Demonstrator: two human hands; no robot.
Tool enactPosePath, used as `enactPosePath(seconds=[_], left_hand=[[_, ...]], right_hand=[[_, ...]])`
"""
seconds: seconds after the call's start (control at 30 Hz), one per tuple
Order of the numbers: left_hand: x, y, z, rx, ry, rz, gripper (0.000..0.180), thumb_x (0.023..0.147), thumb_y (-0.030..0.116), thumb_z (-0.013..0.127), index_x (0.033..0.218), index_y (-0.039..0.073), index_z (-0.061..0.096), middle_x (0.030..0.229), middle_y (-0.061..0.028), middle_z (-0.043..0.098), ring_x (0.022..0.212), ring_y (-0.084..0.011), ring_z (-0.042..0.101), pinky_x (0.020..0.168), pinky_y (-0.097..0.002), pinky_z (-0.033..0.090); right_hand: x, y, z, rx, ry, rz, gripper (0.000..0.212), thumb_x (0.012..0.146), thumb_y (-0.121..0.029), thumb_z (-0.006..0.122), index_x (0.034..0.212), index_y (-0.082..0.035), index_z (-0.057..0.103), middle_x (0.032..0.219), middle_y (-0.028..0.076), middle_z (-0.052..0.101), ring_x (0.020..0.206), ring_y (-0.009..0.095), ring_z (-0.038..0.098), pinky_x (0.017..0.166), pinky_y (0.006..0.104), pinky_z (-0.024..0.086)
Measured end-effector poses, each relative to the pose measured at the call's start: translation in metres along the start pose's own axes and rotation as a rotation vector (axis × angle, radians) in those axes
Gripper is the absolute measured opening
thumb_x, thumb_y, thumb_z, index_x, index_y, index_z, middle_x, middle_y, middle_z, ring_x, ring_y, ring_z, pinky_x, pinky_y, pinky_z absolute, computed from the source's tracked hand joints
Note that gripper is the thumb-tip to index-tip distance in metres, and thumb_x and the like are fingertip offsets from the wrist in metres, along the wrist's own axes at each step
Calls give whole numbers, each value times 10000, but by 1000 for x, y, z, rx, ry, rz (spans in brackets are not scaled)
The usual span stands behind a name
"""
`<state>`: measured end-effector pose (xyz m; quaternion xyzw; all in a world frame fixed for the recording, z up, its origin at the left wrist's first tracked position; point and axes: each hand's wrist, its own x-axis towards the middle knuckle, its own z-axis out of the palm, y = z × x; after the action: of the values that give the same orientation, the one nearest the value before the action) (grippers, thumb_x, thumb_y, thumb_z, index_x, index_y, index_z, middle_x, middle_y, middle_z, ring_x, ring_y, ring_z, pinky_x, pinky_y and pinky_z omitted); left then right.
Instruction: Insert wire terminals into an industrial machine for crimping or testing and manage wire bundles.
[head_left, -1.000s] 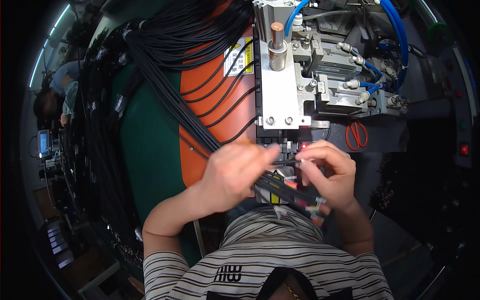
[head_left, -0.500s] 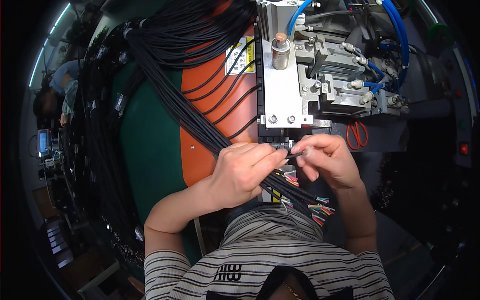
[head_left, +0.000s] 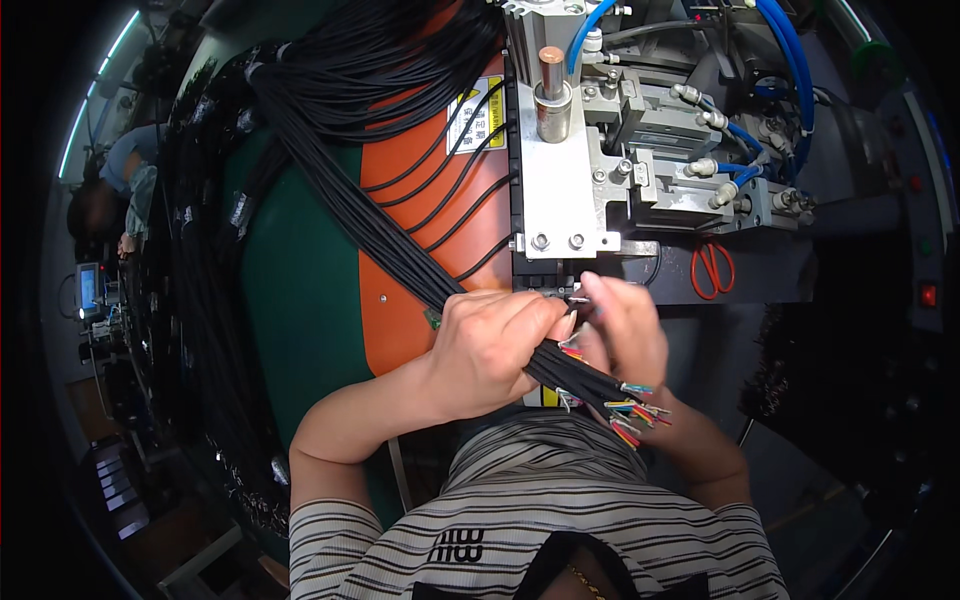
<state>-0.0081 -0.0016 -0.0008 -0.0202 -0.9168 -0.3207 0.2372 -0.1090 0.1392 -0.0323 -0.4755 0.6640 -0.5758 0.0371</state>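
Observation:
A thick bundle of black cables [head_left: 385,235] runs diagonally down to my hands. My left hand [head_left: 490,345] is closed around it, thumb and forefinger pinching one cable near its end. Below that hand, several cable ends [head_left: 628,408] fan out with stripped red, yellow, white and blue wires. My right hand [head_left: 630,325] is beside the left fingertips, close to the pinched cable's end. Motion smears its fingers, so what they hold, if anything, does not show. Just beyond both hands is the front of a metal machine fixture [head_left: 560,205].
Several single cables [head_left: 450,205] cross the orange panel [head_left: 400,300] into the fixture's side. Blue air hoses [head_left: 795,60] and pneumatic cylinders [head_left: 680,150] stand at the right. Red-handled scissors [head_left: 713,270] lie on the grey surface. Another person [head_left: 130,180] is at the far left.
My right hand has moved left and slightly down, from pinching the cable's end to a blurred pose by my left fingertips. The fixture's copper-topped rod stands higher out of its sleeve.

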Motion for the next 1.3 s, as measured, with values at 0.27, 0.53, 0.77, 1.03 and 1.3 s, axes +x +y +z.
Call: enactPosePath(seconds=[0.27,0.53,0.77,1.03,1.3], left_hand=[[0,1,0,-10,-50,-29,216,733,80,732,851,15,564,675,-67,575,545,-247,584,503,-332,453],[7,-7,-11,-338,-168,-146,187,736,34,727,852,13,582,689,-82,592,581,-240,607,531,-310,467],[12,-11,-22,-460,-346,-231,169,724,45,730,820,26,593,675,-85,599,588,-229,621,536,-312,468],[-2,8,-3,146,-179,-79,269,690,74,699,944,3,645,743,-82,578,608,-226,586,565,-333,488],[-5,4,0,289,-165,10,470,660,79,668,1121,-14,651,890,-83,574,701,-218,570,582,-315,487]], right_hand=[[10,12,-21,674,-145,439,214,936,-3,572,1120,76,648,1023,129,624,820,145,625,707,274,506],[17,20,-29,1160,-272,706,181,945,7,580,1094,72,660,986,115,648,770,123,626,623,221,496],[24,21,-34,716,-336,428,132,928,6,600,1023,51,680,940,112,659,657,95,609,528,211,471],[32,7,-32,-322,-324,-24,66,765,13,686,788,-4,626,758,85,599,535,215,605,478,306,469],[24,12,-31,-284,-322,31,57,779,19,679,805,3,632,777,99,616,551,248,613,492,332,474]])
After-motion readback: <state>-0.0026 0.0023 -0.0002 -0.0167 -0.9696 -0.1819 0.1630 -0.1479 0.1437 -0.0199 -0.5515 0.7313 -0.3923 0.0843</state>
